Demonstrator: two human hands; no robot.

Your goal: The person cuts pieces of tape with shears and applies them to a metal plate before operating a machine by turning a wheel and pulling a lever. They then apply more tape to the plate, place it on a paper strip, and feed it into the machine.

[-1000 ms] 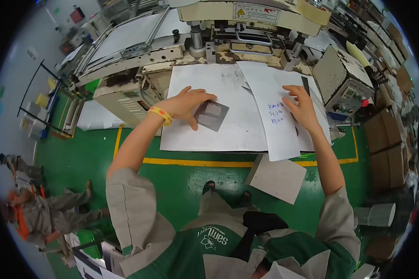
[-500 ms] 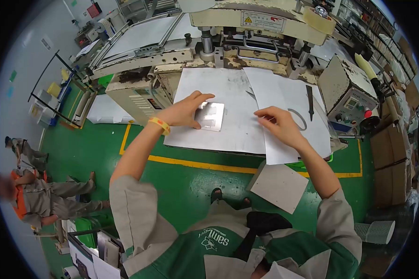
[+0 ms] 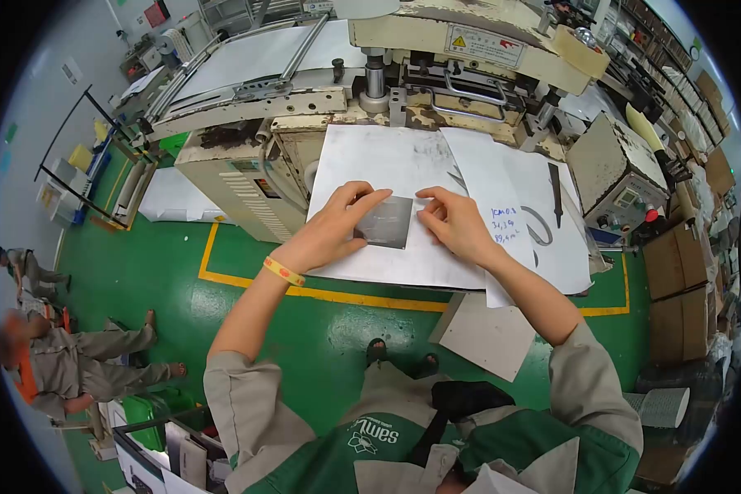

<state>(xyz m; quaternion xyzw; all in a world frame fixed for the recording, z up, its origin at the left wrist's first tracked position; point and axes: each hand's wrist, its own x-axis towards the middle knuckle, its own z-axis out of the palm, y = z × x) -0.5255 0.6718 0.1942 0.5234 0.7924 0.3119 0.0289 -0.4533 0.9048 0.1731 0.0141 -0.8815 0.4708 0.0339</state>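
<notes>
A thin square metal plate (image 3: 387,224) lies on the white paper sheet (image 3: 370,156), its surface a dull grey. My left hand (image 3: 325,232) grips its left side, index finger along the top edge and thumb at the lower left corner. At the plate's upper right corner is my right hand (image 3: 461,229), with thumb and index fingertips slightly apart right at the edge. Beyond it, another paper (image 3: 510,235) carries blue handwriting. On the papers farther right rest a dark, narrow-handled tool (image 3: 555,193) and a curved grey strip (image 3: 540,224).
The worn press machine (image 3: 436,37) stands behind the papers, with metal handles low at its front. To the right sits a control box (image 3: 622,185) with a red button. A pale box (image 3: 486,333) is on the green floor below. Two people (image 3: 82,354) are at the far left.
The right hand has moved left to the plate's edge. The plate has gone from shiny to dull grey. Blue writing now shows on the right-hand paper, and the view has shifted slightly.
</notes>
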